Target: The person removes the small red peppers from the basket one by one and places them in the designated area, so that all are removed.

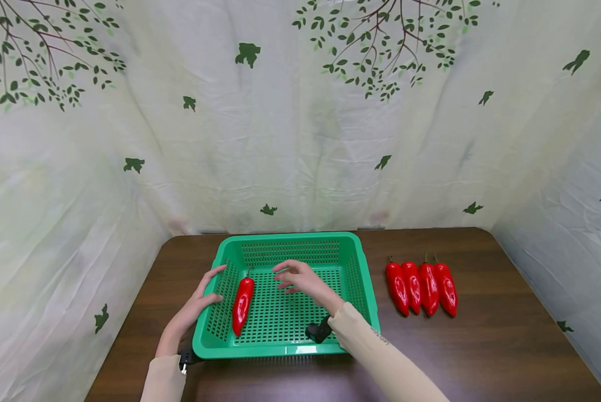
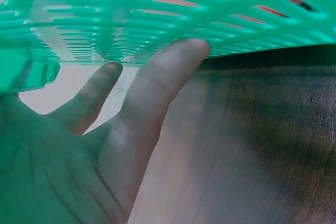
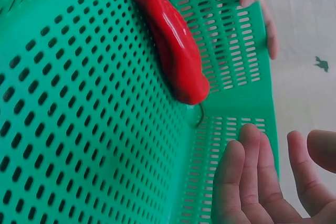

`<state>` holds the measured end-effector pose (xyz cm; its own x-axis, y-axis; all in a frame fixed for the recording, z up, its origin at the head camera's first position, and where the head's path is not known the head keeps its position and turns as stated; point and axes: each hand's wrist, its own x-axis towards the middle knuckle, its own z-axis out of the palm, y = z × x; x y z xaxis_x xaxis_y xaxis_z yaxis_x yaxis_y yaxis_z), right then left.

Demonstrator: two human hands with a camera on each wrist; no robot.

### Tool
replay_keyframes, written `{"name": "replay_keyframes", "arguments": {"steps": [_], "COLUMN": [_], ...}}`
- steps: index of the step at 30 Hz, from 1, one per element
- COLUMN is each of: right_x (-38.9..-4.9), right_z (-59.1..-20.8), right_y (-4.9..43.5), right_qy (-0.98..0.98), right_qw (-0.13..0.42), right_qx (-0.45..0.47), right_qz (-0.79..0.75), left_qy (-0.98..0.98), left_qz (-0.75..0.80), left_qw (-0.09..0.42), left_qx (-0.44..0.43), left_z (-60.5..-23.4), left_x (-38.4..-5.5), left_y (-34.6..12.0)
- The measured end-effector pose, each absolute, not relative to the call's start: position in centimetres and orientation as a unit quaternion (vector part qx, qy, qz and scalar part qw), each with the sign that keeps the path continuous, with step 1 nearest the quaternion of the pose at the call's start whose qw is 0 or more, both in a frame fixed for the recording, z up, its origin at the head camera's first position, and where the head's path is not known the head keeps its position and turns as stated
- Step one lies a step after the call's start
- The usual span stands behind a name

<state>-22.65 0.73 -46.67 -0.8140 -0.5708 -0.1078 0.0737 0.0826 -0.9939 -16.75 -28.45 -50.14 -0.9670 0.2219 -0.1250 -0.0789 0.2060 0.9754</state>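
A green plastic basket (image 1: 300, 350) with slotted walls sits on the table. One glossy red chili pepper (image 1: 243, 306) lies inside it near the left wall, its thin stem toward the far side. My left hand (image 1: 193, 310) rests against the basket's left side, its thumb and fingertips at the rim; the left wrist view shows straight fingers (image 2: 152, 93) touching the slotted wall from outside. Over the middle of the basket hovers my right hand (image 1: 302, 279), fingers loosely bent and holding nothing. In the right wrist view the pepper (image 3: 170, 40) lies apart from that hand's fingertips.
To the right of the basket, several red chili peppers (image 1: 428, 287) lie side by side in a row on the brown wooden table (image 1: 521, 346). A pale curtain (image 1: 300, 139) printed with leaves hangs behind the table and along both sides.
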Motion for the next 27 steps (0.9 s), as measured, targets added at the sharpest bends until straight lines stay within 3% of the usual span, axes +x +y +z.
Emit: {"name": "replay_keyframes", "arguments": {"steps": [27], "right_x": [-22.7], "right_z": [-48.0], "right_y": [-3.2], "right_qy": [0.684], "right_qw": [0.250], "right_qx": [-0.134], "right_qz": [-0.672], "left_qy": [0.769], "left_qz": [0.626], "left_qw": [0.117], "left_qx": [0.048], "left_z": [-50.2], "left_x": [-16.6], "left_y": [-28.4]}}
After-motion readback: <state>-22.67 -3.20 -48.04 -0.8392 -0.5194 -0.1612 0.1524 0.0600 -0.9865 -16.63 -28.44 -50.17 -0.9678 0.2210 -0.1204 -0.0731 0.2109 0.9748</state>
